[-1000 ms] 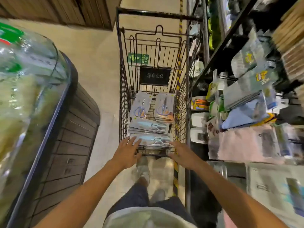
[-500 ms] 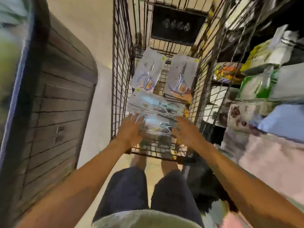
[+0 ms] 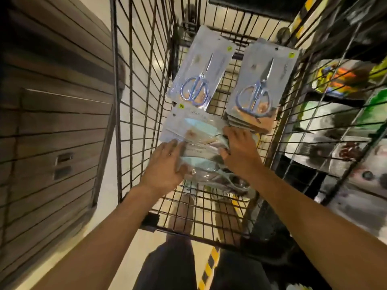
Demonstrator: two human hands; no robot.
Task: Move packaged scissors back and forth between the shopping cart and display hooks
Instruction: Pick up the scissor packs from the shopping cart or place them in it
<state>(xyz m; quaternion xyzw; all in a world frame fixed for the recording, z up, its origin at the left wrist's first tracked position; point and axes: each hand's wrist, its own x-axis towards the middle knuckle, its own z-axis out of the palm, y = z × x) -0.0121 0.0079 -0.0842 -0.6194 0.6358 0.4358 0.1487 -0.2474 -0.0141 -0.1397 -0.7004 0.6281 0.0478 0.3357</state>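
Observation:
Several packaged scissors lie in the wire shopping cart. Two packs with blue-handled scissors sit at the far end, one on the left and one on a stack at the right. Nearer me is a stack of packs with pale blue handles. My left hand lies on the left part of this near stack, fingers fairly straight. My right hand rests on its right part, fingers spread over the top pack. The packs' right ends are hidden under my hands.
A dark wooden slatted counter stands close on the left of the cart. Store shelving with packaged goods runs along the right. My legs and yellow-black floor tape show below the cart's near edge.
The view has dropped closer into the cart. Both hands have moved forward from the cart's near edge onto the near stack of scissor packs.

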